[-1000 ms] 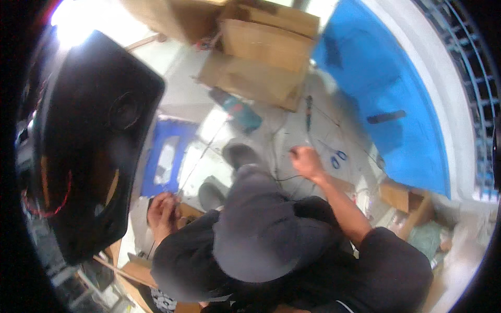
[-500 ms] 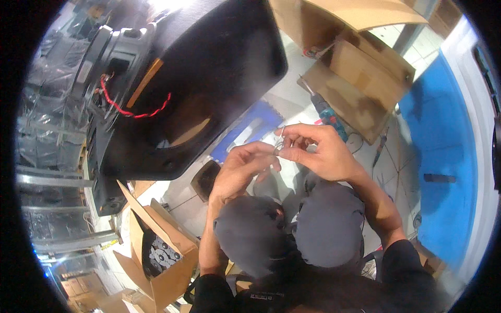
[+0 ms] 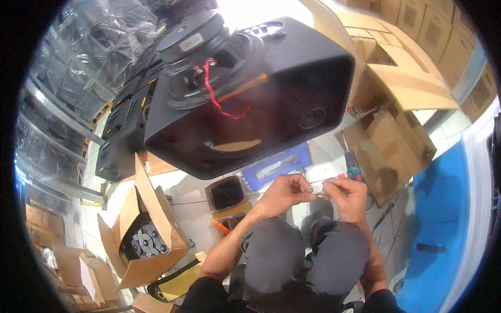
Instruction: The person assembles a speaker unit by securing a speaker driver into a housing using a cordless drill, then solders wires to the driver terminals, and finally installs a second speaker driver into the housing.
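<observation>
My left hand (image 3: 286,194) and my right hand (image 3: 346,196) are raised in front of my knees, a short gap between them. Each pinches a thin wire (image 3: 315,187), whose exact shape is too fine to make out. Beyond them a large black speaker cabinet (image 3: 292,99) lies with its round openings toward me. A loudspeaker driver (image 3: 195,52) rests on top, and a red twisted wire (image 3: 211,94) hangs from it. Close to my right hand, a teal cordless drill (image 3: 353,166) lies on the floor.
A blue plastic piece (image 3: 276,167) lies between hands and cabinet. Small boxes (image 3: 225,194) sit near my left forearm; one holds an orange-handled tool (image 3: 221,227). An open carton (image 3: 177,229) of round parts stands left. At right are a cardboard carton (image 3: 412,141) and a blue surface (image 3: 443,208).
The view has shifted, showing more of the cabinet and the boxes at left. My hands have drawn slightly apart, with the thin wire now between them.
</observation>
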Motion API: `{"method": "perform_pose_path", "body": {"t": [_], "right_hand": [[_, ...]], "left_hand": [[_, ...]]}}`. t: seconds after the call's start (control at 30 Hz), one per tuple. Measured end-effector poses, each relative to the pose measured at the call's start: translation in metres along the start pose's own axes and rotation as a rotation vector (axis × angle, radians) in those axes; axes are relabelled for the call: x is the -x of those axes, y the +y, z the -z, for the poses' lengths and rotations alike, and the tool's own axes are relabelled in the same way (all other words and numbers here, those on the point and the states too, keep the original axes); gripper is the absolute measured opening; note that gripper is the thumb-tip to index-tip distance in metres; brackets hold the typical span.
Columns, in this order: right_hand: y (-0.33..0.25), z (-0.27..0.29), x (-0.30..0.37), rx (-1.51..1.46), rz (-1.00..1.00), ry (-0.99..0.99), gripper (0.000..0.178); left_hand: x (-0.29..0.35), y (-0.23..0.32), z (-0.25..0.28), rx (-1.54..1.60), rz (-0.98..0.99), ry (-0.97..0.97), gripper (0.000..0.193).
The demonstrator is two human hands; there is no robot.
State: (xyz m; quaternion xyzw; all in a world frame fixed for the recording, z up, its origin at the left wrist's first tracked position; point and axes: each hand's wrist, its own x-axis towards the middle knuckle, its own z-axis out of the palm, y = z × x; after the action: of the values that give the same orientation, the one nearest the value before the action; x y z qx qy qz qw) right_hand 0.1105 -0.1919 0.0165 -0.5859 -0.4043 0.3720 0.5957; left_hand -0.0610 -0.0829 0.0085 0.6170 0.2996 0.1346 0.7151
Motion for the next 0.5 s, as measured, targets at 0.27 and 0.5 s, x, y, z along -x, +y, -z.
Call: {"method": "perform_pose_path", "body": {"t": [0.27, 0.5], "right_hand": [[0.001, 0.001, -0.002, -0.123, -0.033, 0.046, 0.016], [0.024, 0.029, 0.001, 0.242, 0.037, -0.121, 0.025]], "left_hand": [[-0.001, -0.01, 0.003, 0.366, -0.004, 0.105, 0.017], [0.006, -0.012, 0.008, 0.413, -0.175, 0.372, 0.014]]}}
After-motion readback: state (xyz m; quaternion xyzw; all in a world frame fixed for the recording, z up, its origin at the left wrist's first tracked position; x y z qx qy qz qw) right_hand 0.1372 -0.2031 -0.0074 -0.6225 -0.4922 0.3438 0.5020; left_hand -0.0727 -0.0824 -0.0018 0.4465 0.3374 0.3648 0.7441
